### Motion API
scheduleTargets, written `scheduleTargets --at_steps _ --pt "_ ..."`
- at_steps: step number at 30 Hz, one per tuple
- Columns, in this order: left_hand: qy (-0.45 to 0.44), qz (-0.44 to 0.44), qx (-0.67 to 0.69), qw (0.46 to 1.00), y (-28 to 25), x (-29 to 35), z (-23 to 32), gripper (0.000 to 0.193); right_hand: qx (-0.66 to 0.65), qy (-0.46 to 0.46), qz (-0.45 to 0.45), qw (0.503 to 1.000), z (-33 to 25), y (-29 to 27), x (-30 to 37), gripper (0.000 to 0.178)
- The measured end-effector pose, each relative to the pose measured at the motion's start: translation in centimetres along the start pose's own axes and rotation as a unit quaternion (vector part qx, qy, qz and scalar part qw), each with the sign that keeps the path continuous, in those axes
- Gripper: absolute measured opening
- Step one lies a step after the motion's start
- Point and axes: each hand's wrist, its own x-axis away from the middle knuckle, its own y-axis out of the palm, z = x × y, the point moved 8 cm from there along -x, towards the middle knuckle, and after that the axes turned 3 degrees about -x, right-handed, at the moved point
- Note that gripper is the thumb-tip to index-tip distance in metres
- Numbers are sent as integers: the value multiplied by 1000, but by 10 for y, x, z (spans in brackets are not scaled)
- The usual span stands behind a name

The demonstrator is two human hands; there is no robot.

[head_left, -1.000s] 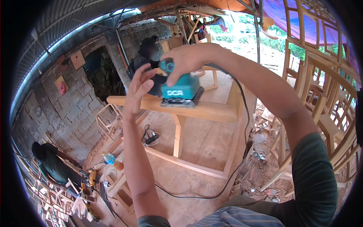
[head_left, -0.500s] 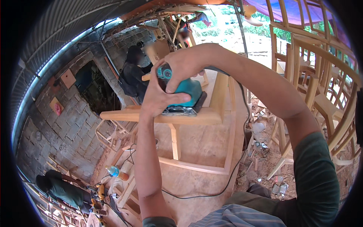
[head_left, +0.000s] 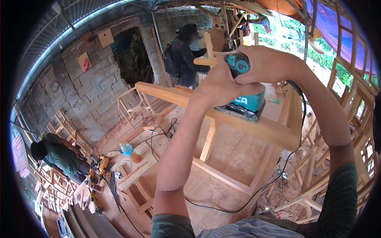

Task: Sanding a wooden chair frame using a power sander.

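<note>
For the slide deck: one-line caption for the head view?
Both hands, left hand and right hand, press a teal electric sander onto the pale wooden frame's top rail.

Sander point(head_left: 247, 104) mostly hidden under both hands; bottle point(head_left: 129, 152) too small.

Single head fisheye view, looking down, close over hands point(head_left: 238, 79), wooden frame point(head_left: 254, 127).

Sander point(head_left: 246, 104): white label lettering on teal body side, round grey-teal badge on top. Brick wall, upper left: square tan board or sign point(head_left: 106, 37), below-left a smaller tan square plaque with a red shape point(head_left: 84, 62), and a small round grey disc point(head_left: 54, 86). Plastic bottle point(head_left: 129, 151) on low bench, blue label band, orange liquid. No screens.
</note>
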Motion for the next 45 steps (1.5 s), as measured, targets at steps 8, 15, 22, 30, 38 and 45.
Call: scheduleTargets --at_steps 8,15,22,30,38,45 --pt "-40 89 40 994 -83 12 -76 114 71 -32 -45 996 -60 37 -100 51" --pt "-5 75 122 990 -80 26 -77 84 72 -47 -21 996 -80 38 -89 44" --pt "21 26 164 986 -3 28 -14 76 94 23 -24 995 -30 11 -11 61" --pt "105 87 143 980 6 31 15 94 84 25 5 996 -44 -15 31 66" --pt "33 87 171 981 -75 48 -63 92 117 -4 -88 989 -103 37 -64 66" --pt "-3 119 191 974 -125 46 -116 64 110 -97 -54 988 -143 59 -125 48"
